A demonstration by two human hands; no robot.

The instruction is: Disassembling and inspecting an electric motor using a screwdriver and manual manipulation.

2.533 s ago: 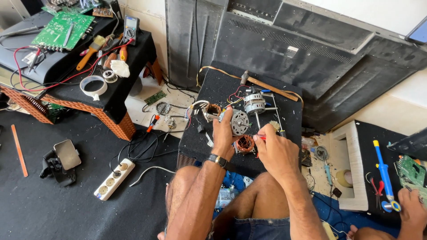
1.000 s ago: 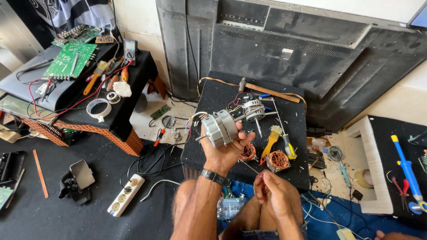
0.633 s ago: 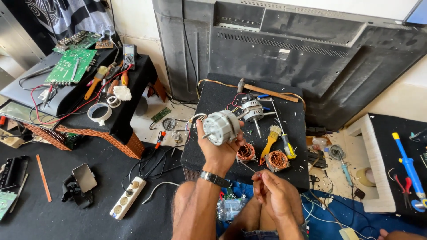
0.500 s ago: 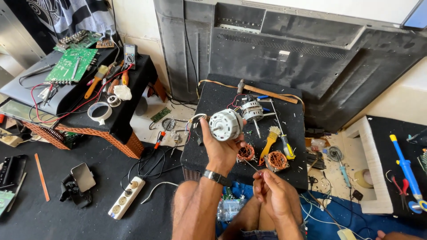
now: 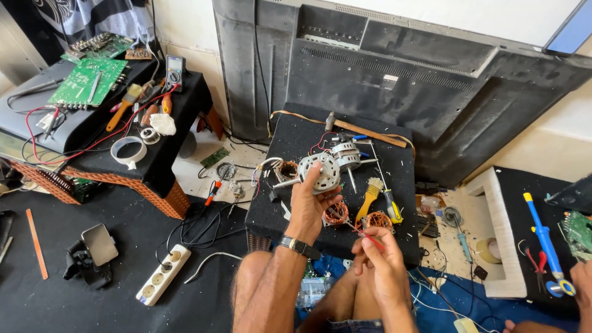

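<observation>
My left hand (image 5: 306,206) is raised over the black work stand (image 5: 296,139), gripping a round silver motor part (image 5: 322,173) with a shaft sticking out to the left. Lower down, my right hand (image 5: 377,266) pinches a thin red-tipped tool (image 5: 364,232) close to my knees. Between the hands, on the stand, lie two copper coil windings (image 5: 337,214) and a yellow-handled brush (image 5: 370,191). Another silver motor piece (image 5: 347,155) with coloured wires sits further back on the stand.
A big dark panel (image 5: 407,74) leans against the wall behind. At left, a black table (image 5: 179,117) holds a green circuit board (image 5: 88,81), tools and a tape roll (image 5: 128,150). A white power strip (image 5: 161,282) lies on the floor. Another person's hand (image 5: 581,282) shows at right.
My left hand lifted the silver motor part off the stand and turned it in the air. My right hand drew back toward my knees with the thin red-tipped tool.
</observation>
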